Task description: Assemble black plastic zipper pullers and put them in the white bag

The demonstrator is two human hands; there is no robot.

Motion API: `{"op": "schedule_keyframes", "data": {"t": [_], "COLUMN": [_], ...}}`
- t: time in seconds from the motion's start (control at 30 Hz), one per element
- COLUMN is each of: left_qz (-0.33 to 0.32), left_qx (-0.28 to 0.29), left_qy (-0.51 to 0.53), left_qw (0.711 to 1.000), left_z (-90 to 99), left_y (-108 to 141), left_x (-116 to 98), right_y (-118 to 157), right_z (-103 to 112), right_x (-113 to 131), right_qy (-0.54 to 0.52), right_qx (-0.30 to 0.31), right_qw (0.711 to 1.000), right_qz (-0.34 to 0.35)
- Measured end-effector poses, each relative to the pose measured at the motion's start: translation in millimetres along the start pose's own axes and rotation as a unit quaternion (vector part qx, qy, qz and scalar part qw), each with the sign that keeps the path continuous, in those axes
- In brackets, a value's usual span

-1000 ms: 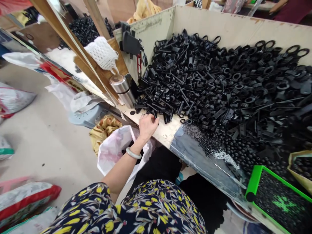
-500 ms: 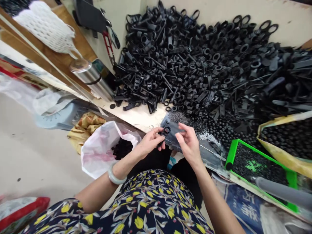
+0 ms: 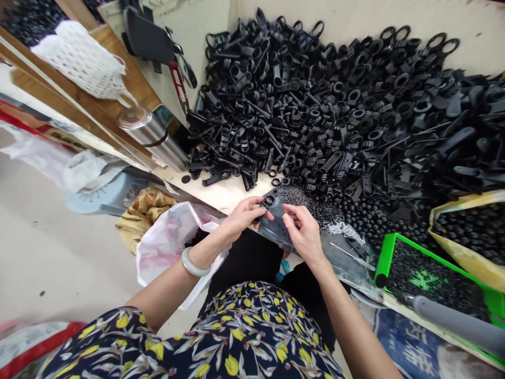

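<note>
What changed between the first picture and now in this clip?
The left hand has risen from the table edge and now holds a small black plastic part. The right hand has come into view beside it, fingers close to the part. The heap of black plastic parts and steel flask stayed put.

Steel thermos [image 3: 152, 138] — white mesh bag [image 3: 79, 62] beside it, green-framed tray [image 3: 418, 279]

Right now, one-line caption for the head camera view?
Left hand pinches a small black plastic part, right hand close beside it, by a heap of black plastic pieces.
</note>
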State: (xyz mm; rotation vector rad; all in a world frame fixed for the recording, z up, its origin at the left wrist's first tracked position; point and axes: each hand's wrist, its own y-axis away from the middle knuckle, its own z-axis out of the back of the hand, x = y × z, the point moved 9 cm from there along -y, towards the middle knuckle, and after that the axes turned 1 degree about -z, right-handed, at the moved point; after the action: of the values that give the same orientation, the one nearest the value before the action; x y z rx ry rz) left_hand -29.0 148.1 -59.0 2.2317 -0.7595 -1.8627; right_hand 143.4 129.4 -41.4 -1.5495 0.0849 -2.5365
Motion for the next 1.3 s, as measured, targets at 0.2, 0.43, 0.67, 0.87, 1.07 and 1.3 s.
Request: {"op": "schedule_keyframes", "data": {"t": [0.2,0.43,0.67,0.87,1.07,1.3], "left_qz": [0.026,-0.095,-0.182,-0.110,-0.167,-0.184], "left_qx": [0.014,-0.075,-0.161,-0.182,-0.198,-0.162], "left_qy": [0.045,-0.073,-0.559,-0.673,-0.546,-0.487], "left_qw": [0.999,0.990,0.793,0.708,0.797,0.839], "left_z": [-0.7,2.9,0.3,11.3,-2.0,-19.0], "left_y": [10.2,8.0,-8.8,-11.9,2.1,-0.2], "left_x": [2.3,-14.8,-29.6,-38.0,-40.9,-24.5], "right_y": [-17.3,-3.8,44.1,61.5,48.2,45.3], "right_z": [-14.1,-36.5,52.4,112.4,82.8,74.1], "right_x": [6.0,26.1,13.5,-15.3,-14.6,-14.2], "right_qy": [0.064,0.224,0.257,0.266,0.321,0.342], "right_qx": [0.022,0.083,-0.039,-0.090,-0.027,0.004], "right_qw": [0.997,0.966,0.965,0.959,0.946,0.940], "right_qz": [0.027,0.101,0.037,-0.038,-0.019,0.025]}}
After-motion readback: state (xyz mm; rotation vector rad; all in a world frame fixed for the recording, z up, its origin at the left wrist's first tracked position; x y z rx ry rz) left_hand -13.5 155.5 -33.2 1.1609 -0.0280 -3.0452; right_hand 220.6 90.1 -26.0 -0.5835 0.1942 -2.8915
